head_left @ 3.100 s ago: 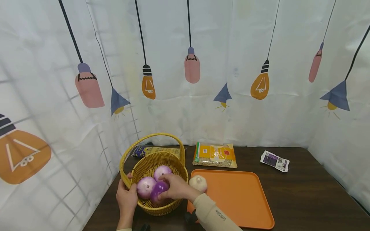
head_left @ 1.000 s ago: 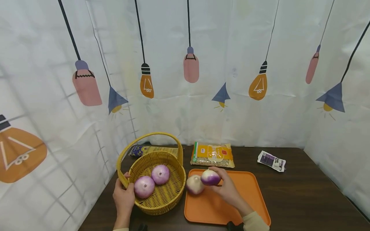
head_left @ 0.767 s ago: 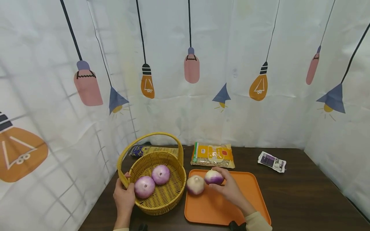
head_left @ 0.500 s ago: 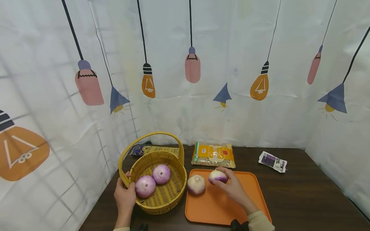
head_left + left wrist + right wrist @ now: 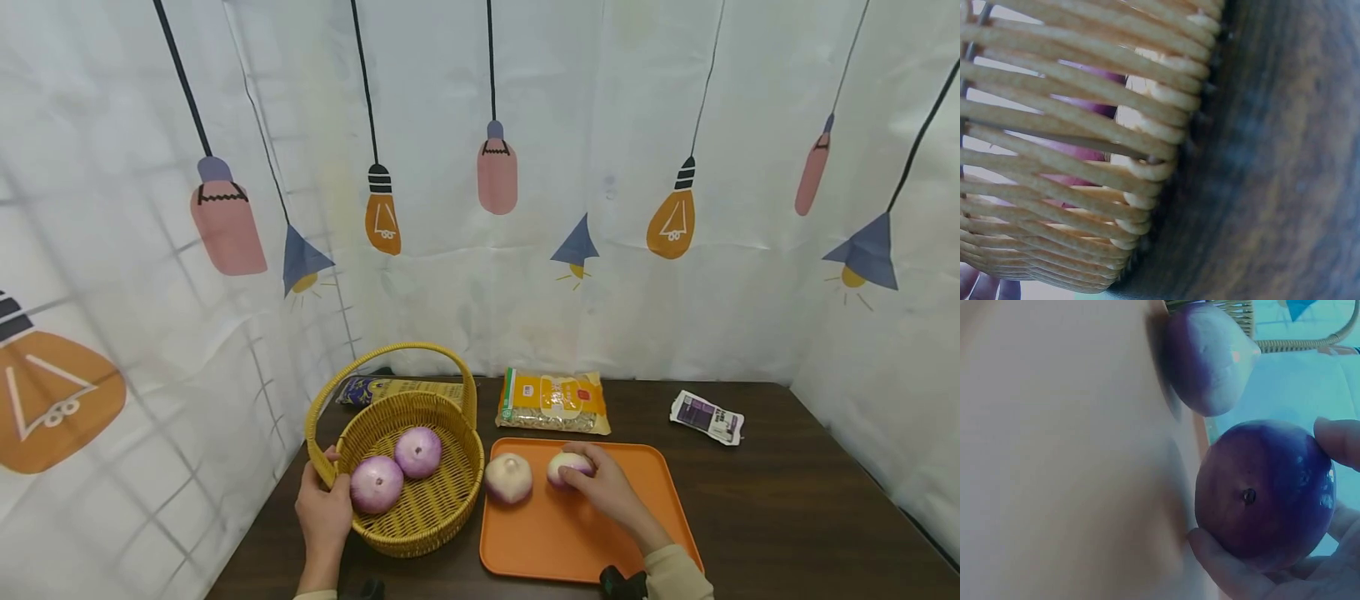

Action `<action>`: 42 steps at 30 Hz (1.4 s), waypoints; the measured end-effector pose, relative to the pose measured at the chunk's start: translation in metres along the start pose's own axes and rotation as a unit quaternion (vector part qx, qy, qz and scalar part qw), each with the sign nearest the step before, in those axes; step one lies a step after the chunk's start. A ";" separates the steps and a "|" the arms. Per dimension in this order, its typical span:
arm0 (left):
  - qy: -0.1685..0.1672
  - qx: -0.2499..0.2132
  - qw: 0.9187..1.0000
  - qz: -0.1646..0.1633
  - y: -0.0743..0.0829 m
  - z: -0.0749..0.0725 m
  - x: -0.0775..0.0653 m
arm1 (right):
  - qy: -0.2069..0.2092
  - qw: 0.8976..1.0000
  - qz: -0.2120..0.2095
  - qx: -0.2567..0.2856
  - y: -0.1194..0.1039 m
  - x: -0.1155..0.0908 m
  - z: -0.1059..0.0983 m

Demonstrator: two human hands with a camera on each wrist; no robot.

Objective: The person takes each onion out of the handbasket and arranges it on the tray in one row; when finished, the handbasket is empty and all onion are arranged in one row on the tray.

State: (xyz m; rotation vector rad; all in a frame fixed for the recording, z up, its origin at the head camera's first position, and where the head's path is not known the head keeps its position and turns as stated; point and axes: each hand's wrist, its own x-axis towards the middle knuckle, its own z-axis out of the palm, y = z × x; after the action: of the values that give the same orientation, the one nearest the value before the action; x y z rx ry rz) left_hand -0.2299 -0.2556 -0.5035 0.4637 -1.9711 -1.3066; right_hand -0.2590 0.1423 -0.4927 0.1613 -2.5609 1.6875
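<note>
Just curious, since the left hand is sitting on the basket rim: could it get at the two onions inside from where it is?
Probably yes. The left hand grips the basket rim right beside the nearer onion; the basket is open-topped, and its handle arches clear behind.

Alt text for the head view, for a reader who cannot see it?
The right hand holds an onion on an orange tray beside a second onion. The left hand grips a yellow basket holding two more.
</note>
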 end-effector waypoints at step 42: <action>-0.004 -0.005 1.000 0.001 0.002 0.000 0.000 | -0.074 0.995 -0.011 -0.067 0.005 -0.004 -0.006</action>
State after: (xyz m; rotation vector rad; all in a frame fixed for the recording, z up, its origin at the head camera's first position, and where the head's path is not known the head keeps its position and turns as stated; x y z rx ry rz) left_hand -0.2293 -0.2546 -0.5016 0.4520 -1.9707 -1.3178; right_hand -0.2561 0.1499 -0.4954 0.3153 -2.7563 1.5453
